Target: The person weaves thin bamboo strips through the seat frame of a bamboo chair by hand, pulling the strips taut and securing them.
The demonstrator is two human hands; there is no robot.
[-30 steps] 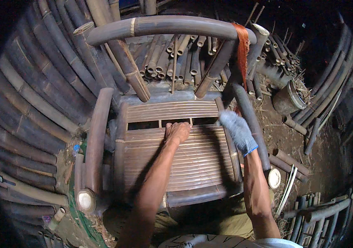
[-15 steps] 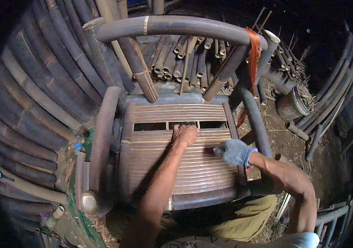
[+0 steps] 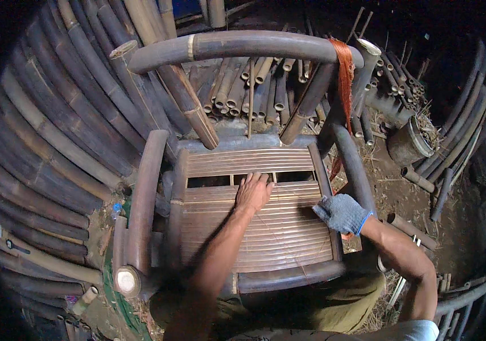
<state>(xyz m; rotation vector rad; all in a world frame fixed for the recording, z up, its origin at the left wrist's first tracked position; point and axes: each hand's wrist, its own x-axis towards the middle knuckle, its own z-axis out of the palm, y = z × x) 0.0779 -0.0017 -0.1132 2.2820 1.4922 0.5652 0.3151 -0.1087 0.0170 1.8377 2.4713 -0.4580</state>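
Slatted seat: slats run crosswise. Left hand, nearer the gap, grip half-bent, hold unclear. Gloved right hand half-curled at right edge, contents unclear

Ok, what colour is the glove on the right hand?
The glove is grey with a blue rim at the wrist, best seen in the head view.

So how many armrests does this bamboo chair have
2: the left armrest and the right armrest, one on each side of the slatted seat. The right forearm hides part of the right one.
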